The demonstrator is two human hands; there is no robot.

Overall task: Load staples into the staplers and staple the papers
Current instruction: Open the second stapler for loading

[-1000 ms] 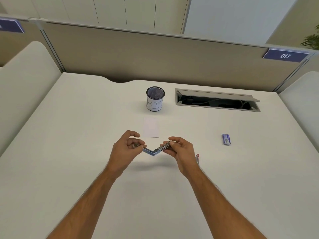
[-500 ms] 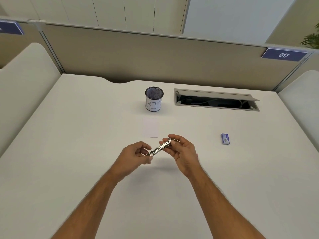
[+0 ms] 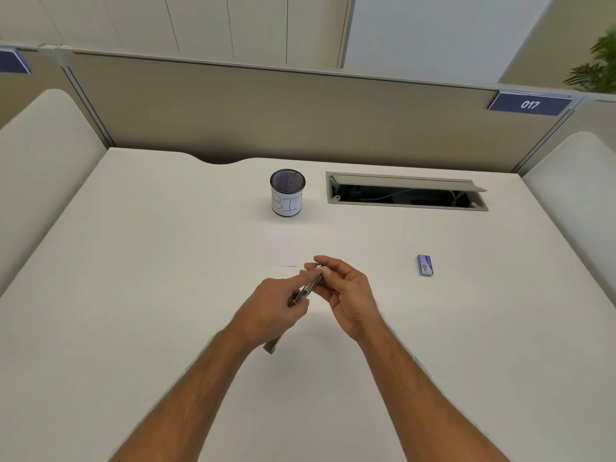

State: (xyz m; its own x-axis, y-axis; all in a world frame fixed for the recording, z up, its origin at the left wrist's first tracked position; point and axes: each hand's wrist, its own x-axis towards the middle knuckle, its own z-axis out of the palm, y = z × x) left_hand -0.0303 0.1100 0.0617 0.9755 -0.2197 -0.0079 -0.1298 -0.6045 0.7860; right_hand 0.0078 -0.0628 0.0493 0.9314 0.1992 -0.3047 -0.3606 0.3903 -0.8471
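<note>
stapler (image 3: 308, 288) mostly covered by hands, plant (image 3: 596, 66) cut by right edge, blurred

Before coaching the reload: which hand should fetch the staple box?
Right, probably. The staple box lies on the desk to the right of the right hand, away from the left hand. Both hands hold the stapler; the left could keep it.

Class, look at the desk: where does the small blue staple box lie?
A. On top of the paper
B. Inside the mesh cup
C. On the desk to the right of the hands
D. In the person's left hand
C: the staple box lies alone on the desk, right of the right hand.
</note>
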